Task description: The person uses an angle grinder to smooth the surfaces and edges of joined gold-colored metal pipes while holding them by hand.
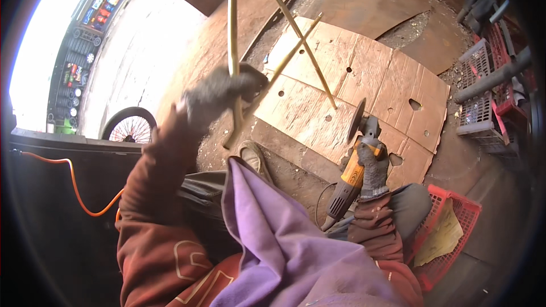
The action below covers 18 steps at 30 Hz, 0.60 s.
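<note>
The left hand (219,94), in a grey knitted work glove, has its fingers wrapped tight around a thin yellow-painted metal rod frame (233,34), gripping it where one upright bar meets slanting ones. The frame's bars run up out of the top of the view and slant down to the right onto a flat sheet of worn brown cardboard (364,79) lying on the rusty metal floor (352,0).

The right hand (372,167), also in a grey glove, has its fingers closed around the body of an orange and grey angle grinder (352,173). Its dark round disc (357,119) stands upright just over the cardboard, near the lower end of one slanting bar but apart from it. The grinder's cable trails down by the person's knee.

A red plastic basket (455,239) with a yellowish rag sits right of the knee. Grey and red plastic crates (483,96) stand at the far right. An orange cable (74,182) runs at the left, with a bicycle wheel (128,125) beyond it.
</note>
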Motion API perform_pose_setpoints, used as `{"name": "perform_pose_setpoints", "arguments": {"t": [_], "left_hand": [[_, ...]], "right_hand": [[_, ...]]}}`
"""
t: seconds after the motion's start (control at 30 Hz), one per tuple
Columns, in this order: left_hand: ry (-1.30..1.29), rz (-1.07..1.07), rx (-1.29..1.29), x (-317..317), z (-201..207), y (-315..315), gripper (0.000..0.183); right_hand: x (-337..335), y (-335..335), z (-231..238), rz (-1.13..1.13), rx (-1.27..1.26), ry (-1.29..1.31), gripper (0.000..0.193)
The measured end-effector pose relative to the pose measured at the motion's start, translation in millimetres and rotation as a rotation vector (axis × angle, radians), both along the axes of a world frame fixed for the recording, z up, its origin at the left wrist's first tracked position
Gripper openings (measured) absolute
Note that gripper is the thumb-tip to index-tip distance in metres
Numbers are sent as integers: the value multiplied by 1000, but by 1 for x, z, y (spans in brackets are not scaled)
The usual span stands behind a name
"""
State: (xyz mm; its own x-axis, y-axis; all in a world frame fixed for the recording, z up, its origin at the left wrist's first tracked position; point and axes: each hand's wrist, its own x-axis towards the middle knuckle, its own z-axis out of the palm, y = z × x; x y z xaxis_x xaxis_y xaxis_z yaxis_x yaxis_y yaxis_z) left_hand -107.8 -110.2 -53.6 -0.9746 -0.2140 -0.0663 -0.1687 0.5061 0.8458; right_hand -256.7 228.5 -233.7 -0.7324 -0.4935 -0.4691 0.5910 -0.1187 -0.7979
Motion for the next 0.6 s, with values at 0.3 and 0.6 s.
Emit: {"name": "perform_pose_setpoints", "arguments": {"t": [0.3, 0.6], "left_hand": [[-143, 649, 493, 20, 59, 62, 23], [-264, 297, 310, 40, 154, 66, 44]], "right_hand": [[4, -8, 12, 18, -87, -9, 32], [4, 1, -15, 20, -83, 26, 42]]}}
